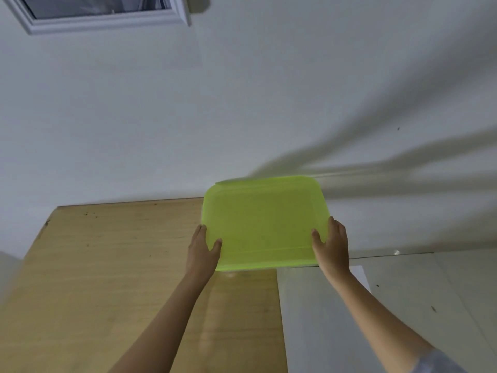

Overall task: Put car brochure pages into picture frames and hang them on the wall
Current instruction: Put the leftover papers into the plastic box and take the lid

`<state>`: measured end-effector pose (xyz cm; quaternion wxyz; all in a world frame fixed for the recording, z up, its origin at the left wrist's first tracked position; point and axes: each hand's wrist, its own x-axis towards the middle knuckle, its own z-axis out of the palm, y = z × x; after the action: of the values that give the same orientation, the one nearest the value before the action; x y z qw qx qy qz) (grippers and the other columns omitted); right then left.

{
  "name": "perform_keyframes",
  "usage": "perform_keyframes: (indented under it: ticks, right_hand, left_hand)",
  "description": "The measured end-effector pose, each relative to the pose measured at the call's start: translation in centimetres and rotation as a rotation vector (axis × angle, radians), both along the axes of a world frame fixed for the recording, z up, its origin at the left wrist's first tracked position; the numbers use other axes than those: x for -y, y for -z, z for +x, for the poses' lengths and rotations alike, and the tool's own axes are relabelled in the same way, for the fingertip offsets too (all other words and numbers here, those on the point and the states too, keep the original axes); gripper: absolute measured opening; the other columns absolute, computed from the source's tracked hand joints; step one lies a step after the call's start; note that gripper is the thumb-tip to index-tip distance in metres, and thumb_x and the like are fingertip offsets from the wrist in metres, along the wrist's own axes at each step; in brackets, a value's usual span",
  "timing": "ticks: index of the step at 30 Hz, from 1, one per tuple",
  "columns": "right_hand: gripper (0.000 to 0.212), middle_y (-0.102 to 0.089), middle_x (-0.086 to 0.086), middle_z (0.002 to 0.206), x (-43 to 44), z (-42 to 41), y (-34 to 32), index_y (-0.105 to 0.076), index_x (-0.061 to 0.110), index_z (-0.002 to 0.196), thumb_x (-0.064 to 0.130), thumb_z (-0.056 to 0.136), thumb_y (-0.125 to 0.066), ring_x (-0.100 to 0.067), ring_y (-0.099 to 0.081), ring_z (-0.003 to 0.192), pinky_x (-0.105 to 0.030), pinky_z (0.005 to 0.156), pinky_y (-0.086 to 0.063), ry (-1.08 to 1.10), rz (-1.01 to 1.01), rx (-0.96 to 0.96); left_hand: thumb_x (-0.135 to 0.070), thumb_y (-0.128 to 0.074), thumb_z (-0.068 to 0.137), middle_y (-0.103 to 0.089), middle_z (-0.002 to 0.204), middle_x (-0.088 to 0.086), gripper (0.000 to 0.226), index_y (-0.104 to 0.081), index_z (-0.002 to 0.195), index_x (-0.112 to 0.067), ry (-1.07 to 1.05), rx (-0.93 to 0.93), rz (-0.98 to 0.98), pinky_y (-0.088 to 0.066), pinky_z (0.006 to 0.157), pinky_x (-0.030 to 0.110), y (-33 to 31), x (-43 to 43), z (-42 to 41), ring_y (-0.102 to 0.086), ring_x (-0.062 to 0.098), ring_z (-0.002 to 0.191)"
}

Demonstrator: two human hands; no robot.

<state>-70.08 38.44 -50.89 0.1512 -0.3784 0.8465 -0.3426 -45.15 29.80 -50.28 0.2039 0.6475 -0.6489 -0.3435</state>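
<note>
1. A green tray [265,224] is being held up by its lower corners. The left hand [203,249] and right hand [332,243] are each pinching an edge, thumbs in front and fingers mostly hidden behind.
2. Step judged: the tray is being moved or stowed. A picture frame [107,21] is hanging far up-left of the tray.
3. Open wall [242,103] is being left above the tray, with a wooden panel [121,265] edge below-left.

A white picture frame [107,21] hangs high on the wall, partly cut off. A translucent yellow-green tray [265,224] with rounded corners is held up; left hand [203,247] and right hand [332,243] grip its lower sides.
</note>
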Motion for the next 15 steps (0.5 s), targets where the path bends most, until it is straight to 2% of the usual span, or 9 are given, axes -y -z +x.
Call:
perform_keyframes:
  ticks: [6,9,15]
  right_hand:
    - [0.054,-0.038,-0.020,0.137,0.0,0.8,-1.8,-0.034,-0.002,0.137,0.013,0.090,-0.054,-0.032,-0.041,0.127,-0.034,0.103,-0.032,0.039,-0.127,0.018]
    - [0.055,-0.039,-0.020,0.137,0.0,2.2,-2.7,-0.035,-0.002,0.138,0.013,0.089,-0.056,-0.032,-0.038,0.129,-0.035,0.106,-0.030,0.047,-0.180,0.019]
    - [0.056,-0.042,-0.025,0.134,1.3,10.2,-3.4,-0.036,-0.006,0.135,0.009,0.087,-0.060,-0.039,-0.034,0.125,-0.038,0.104,-0.029,-0.035,-0.221,-0.033]
  left_hand:
    - [-0.016,-0.060,0.088,-0.033,0.148,0.010,0.059,-0.034,0.139,-0.001,-0.068,-0.118,-0.046,-0.024,0.111,0.031,-0.7,0.0,0.4,-0.030,0.023,0.137]
    - [-0.014,-0.062,0.086,-0.036,0.146,0.009,0.059,-0.037,0.138,-0.002,-0.097,-0.177,-0.086,-0.027,0.110,0.032,-1.6,-0.1,1.7,-0.034,0.023,0.135]
    - [-0.007,-0.062,0.084,-0.039,0.144,0.008,0.057,-0.040,0.136,-0.003,-0.233,-0.222,-0.124,-0.027,0.107,0.031,-2.5,0.1,9.8,-0.036,0.024,0.132]
